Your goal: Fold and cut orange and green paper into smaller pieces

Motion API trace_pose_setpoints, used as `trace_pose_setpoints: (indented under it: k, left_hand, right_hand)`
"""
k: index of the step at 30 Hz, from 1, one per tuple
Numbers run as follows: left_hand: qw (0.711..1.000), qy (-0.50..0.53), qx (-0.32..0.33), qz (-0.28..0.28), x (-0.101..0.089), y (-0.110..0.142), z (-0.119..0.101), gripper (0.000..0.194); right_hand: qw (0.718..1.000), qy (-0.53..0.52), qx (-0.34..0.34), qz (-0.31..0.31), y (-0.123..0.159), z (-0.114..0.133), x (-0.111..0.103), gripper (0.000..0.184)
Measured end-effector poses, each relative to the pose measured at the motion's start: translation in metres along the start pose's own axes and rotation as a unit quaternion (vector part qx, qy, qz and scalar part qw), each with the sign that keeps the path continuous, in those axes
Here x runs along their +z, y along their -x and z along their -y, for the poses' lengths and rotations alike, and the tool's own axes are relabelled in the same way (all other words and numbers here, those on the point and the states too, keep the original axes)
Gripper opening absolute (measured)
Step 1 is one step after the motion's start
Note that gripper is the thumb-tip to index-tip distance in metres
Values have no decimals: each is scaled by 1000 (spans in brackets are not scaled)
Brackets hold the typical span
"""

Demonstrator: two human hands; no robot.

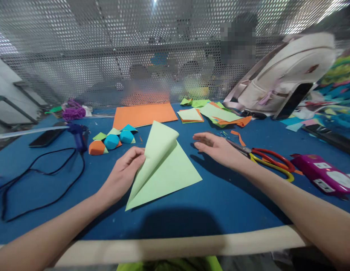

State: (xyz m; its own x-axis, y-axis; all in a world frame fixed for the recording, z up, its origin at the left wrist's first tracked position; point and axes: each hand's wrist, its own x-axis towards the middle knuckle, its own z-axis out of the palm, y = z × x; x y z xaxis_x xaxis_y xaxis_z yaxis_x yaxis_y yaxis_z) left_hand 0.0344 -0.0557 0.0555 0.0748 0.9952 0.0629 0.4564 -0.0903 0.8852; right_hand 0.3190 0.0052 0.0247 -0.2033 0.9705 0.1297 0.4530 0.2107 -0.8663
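Observation:
A pale green sheet of paper (175, 175) lies on the blue table in front of me. Its left side is lifted and curls over toward the right. My left hand (125, 167) pinches that raised left edge between thumb and fingers. To the right of the sheet, my right hand (216, 146) hovers just above the table with its fingers stretched out and nothing in them. Scissors (248, 150) with red and yellow handles lie beyond and beside my right wrist, partly hidden by it.
Folded paper pieces (111, 142) and a glue gun (77, 135) with a looping black cable are at left. Behind lie an orange sheet (145, 114), a stack of paper squares (191, 115) and green scraps (220, 113). A backpack (290, 71), phone (293, 101) and purple pouch-like object (324, 173) sit right.

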Motion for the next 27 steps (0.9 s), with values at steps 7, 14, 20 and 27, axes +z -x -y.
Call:
trace_pose_setpoints:
  k: [7, 14, 20, 27]
  left_hand:
    - [978, 166, -78, -99, -2, -1, -4, 20]
    - [958, 237, -105, -121, -5, -3, -5, 21]
    - [945, 281, -108, -131, -5, -16, 4, 18]
    - [921, 351, -118, -116, 3, -32, 20, 17]
  right_hand:
    - [987, -140, 82, 7, 3, -1, 20, 50]
    - [943, -307, 129, 12, 10, 19, 25, 58]
    - [948, -303, 100, 13, 9, 18, 24, 60]
    - [973, -216, 66, -49, 0, 6, 16, 62]
